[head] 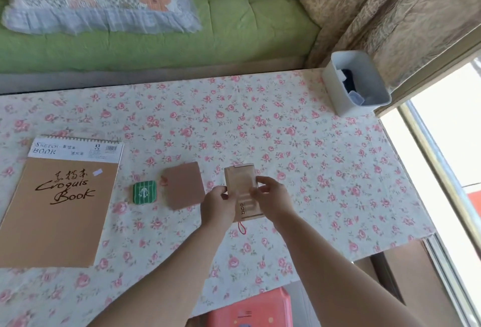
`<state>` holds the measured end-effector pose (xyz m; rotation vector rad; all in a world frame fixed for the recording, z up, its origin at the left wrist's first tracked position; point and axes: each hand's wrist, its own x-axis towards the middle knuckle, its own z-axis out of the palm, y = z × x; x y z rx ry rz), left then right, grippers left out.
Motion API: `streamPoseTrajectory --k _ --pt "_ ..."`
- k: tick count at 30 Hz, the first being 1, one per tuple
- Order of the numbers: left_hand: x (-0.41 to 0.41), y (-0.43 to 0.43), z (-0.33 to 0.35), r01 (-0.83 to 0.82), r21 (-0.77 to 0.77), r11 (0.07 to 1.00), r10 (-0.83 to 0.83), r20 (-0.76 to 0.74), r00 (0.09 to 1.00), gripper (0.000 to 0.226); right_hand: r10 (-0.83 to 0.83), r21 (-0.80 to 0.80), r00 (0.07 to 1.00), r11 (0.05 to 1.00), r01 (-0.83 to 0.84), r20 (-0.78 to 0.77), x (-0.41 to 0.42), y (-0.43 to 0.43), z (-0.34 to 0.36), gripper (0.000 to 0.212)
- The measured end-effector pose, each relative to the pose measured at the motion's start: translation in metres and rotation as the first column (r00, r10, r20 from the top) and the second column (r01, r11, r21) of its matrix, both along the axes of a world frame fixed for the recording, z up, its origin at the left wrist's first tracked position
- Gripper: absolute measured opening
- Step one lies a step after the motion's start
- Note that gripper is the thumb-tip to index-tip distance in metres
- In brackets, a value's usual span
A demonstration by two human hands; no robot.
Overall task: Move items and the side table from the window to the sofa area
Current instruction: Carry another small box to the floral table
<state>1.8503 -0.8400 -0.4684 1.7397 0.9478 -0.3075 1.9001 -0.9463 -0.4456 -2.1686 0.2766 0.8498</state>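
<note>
While both hands meet over the flower-print tablecloth [286,144], the left hand [217,205] pinches the left edge of a small tan box [240,178] and the right hand [270,197] curls its fingers over the right side, so the box sits between them. Whether it touches the cloth, I cannot tell. Just left lie a pinkish pad [183,186], a green case [145,192] and a sketch book [59,209].
</note>
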Motion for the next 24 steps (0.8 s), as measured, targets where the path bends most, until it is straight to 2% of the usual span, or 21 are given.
streamPoseTrajectory --k 6,10,17,24 --pt "0.030 0.014 -0.051 -0.002 -0.006 1.000 0.002 -0.047 0.999 0.019 0.004 -0.027 1.000 1.000 -0.004 -0.016 0.029 0.018 -0.053 0.041" --pt "0.048 0.022 -0.076 -0.004 0.005 1.000 0.004 -0.054 0.999 0.023 0.013 -0.045 1.000 0.999 -0.014 -0.013 0.049 0.028 -0.079 0.042" --pt "0.065 0.020 -0.098 0.014 0.053 0.999 -0.008 -0.107 0.994 0.020 0.026 -0.084 0.999 0.996 -0.028 -0.022 0.067 0.033 -0.105 0.043" --pt "0.067 0.018 -0.103 -0.006 0.086 0.996 0.012 -0.068 0.998 0.010 0.023 -0.059 0.999 0.998 -0.025 -0.022 0.068 0.032 -0.115 0.042"
